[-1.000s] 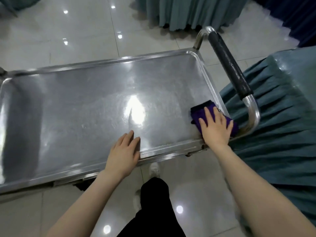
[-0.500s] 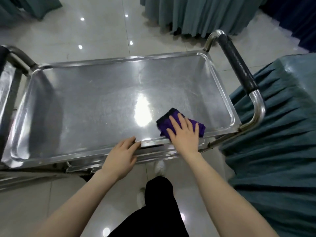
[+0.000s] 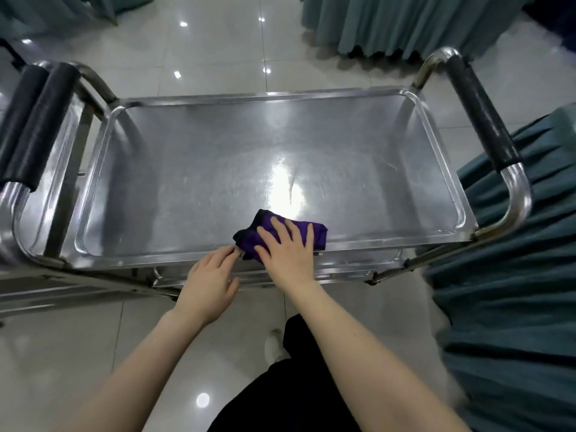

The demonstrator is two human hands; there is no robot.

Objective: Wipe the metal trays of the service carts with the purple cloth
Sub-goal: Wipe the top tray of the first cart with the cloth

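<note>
**Soft cloth on slick steel, held down at the tray's near edge**

The left hand (image 3: 212,285) rests with loosely bent fingers on the near rim of the metal tray (image 3: 187,182) and holds nothing. Its fingertips lie just beside the cloth's left end; whether they touch is unclear. The right hand (image 3: 286,251) lies flat, fingers straight and spread, pressing the folded purple cloth (image 3: 318,237) onto the tray floor by the near edge, about midway along. The cloth looks soft, light and limp, and is likely to bunch or skid on glossy steel. A broad palm over its middle probably suits better than a pinch. Farther off, a black-sleeved cart handle (image 3: 480,116) stands at the tray's right end.
</note>
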